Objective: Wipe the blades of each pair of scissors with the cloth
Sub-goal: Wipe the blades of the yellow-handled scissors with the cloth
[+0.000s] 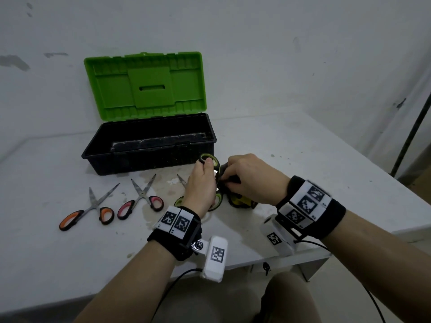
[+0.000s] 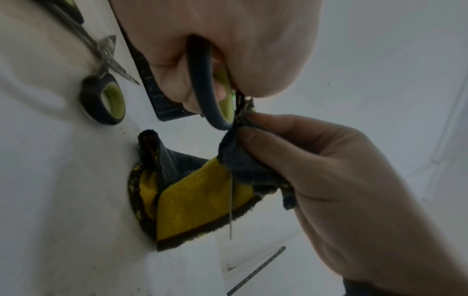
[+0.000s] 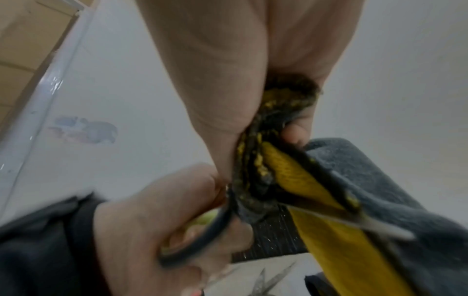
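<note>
Near the desk's front edge, the left hand (image 1: 202,183) grips the green-handled scissors (image 2: 215,94) while the right hand (image 1: 250,179) pinches the yellow-and-grey cloth (image 2: 202,196) around their blade.

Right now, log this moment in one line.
left hand: grips green scissors | right hand: cloth pinched on blade | step: wiping

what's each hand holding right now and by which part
The left hand grips green-handled scissors by a handle loop. The right hand pinches the yellow and grey cloth by a bunched fold, wrapped around the blade by the pivot.
</note>
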A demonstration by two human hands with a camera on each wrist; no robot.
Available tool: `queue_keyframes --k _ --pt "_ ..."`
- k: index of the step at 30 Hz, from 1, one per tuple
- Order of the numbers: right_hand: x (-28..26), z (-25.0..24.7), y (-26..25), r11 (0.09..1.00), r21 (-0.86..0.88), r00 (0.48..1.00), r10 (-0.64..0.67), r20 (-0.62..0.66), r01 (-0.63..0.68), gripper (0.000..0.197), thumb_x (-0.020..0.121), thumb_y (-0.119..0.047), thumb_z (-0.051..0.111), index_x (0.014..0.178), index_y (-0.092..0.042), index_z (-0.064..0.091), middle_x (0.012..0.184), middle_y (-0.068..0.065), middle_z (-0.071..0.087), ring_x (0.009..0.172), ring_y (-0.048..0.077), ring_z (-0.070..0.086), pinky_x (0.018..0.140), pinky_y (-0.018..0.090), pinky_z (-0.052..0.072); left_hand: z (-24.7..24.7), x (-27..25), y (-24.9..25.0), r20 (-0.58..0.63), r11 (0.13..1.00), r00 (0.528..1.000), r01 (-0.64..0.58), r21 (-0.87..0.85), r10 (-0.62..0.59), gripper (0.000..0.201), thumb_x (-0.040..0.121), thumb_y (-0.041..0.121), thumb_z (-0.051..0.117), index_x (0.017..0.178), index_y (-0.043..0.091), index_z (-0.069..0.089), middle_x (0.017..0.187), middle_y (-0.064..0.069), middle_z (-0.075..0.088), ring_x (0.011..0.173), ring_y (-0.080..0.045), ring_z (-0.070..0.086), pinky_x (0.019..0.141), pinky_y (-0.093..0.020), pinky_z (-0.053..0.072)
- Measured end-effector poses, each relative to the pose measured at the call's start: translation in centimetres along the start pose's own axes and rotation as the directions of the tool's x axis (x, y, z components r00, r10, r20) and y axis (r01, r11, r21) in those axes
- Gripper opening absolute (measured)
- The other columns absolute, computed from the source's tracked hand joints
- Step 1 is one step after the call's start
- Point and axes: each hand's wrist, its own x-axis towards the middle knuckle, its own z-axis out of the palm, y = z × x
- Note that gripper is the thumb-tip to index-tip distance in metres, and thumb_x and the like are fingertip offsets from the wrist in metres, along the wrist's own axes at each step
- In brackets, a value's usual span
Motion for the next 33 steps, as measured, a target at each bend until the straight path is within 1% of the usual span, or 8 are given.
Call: queue_keyframes --k 4,8,11,15,17,19,25,33 --pt "0.3 -1.4 0.6 0.997 0.025 0.991 0.077 -0.113 -0.075 0.018 0.085 -0.021 0.062 0.095 -0.02 0.077 0.088 0.002 0.063 0.08 0.019 0.058 0.072 0.035 0.049 0.4 -0.2 -0.2 0.04 1.0 0.999 0.005 -0.009 -0.005 0.034 0.106 0.047 0.028 0.098 0.025 0.052 0.091 -0.001 0.056 0.105 -0.034 0.058 0.098 -0.052 0.046" --pt "0.3 -0.2 -0.1 1.0 0.001 0.998 0.014 -0.056 -0.014 0.018 0.089 -0.02 0.062 0.098 -0.018 0.077 0.092 0.004 0.062 0.083 0.021 0.058 0.075 0.033 0.048 0.5 -0.2 0.2 0.006 1.0 1.0 -0.002 -0.002 0.002 0.036 0.108 0.045 0.027 0.107 0.02 0.054 0.104 -0.002 0.06 0.106 -0.027 0.057 0.098 -0.046 0.045" --pt "-0.2 0.7 -0.2 1.0 0.006 0.998 -0.023 -0.058 0.024 0.017 0.09 -0.016 0.062 0.098 -0.013 0.076 0.089 0.001 0.057 0.082 0.02 0.056 0.07 0.03 0.044 0.2 0.2 0.3 -0.044 0.999 0.999 0.012 -0.036 -0.013 0.04 0.107 0.047 0.028 0.107 0.017 0.054 0.099 -0.003 0.059 0.102 -0.03 0.058 0.096 -0.05 0.048" --pt "-1.0 0.2 0.2 1.0 0.016 0.999 -0.019 -0.03 0.02 0.016 0.089 -0.015 0.063 0.096 -0.014 0.078 0.09 -0.001 0.062 0.076 0.01 0.051 0.072 0.028 0.046 -0.5 0.8 0.2 -0.094 0.995 0.994 0.049 -0.09 -0.058 0.035 0.104 0.049 0.029 0.094 0.024 0.05 0.083 0.001 0.051 0.084 -0.027 0.052 0.081 -0.047 0.048" --pt "-1.1 -0.2 0.4 0.998 0.066 0.993 0.008 -0.121 0.0 0.015 0.087 -0.015 0.065 0.094 -0.015 0.079 0.09 0.002 0.067 0.075 0.012 0.056 0.072 0.028 0.048 -0.8 0.8 0.5 -0.096 0.993 0.994 0.037 -0.108 -0.048 0.033 0.103 0.05 0.03 0.089 0.026 0.048 0.081 -0.005 0.052 0.083 -0.035 0.053 0.075 -0.046 0.045" --pt "-0.7 -0.2 0.3 0.994 0.108 0.975 0.044 -0.219 -0.021 0.015 0.087 -0.017 0.066 0.096 -0.016 0.079 0.089 0.004 0.068 0.076 0.019 0.061 0.071 0.03 0.048 -0.5 0.8 0.6 -0.083 0.994 0.996 0.027 -0.105 -0.036 0.033 0.103 0.051 0.03 0.089 0.027 0.048 0.091 -0.019 0.057 0.088 -0.043 0.055 0.078 -0.05 0.047" --pt "-0.7 1.8 -0.4 0.988 0.136 0.978 -0.048 -0.201 0.076 0.014 0.089 -0.014 0.063 0.095 -0.011 0.076 0.089 0.004 0.06 0.075 0.024 0.062 0.068 0.042 0.052 -0.1 0.4 1.2 -0.087 0.996 0.996 0.027 -0.091 -0.035 0.034 0.104 0.051 0.029 0.088 0.027 0.048 0.084 -0.006 0.052 0.105 -0.043 0.06 0.091 -0.06 0.05" --pt "-1.2 1.8 -0.2 0.985 0.123 0.975 -0.094 -0.204 0.121 0.021 0.09 -0.011 0.061 0.104 -0.018 0.075 0.093 0.002 0.062 0.078 0.022 0.063 0.068 0.04 0.053 0.1 0.1 0.5 -0.081 0.997 0.997 0.002 -0.074 -0.008 0.033 0.105 0.049 0.029 0.087 0.03 0.049 0.082 0.004 0.051 0.085 -0.026 0.053 0.084 -0.052 0.049"
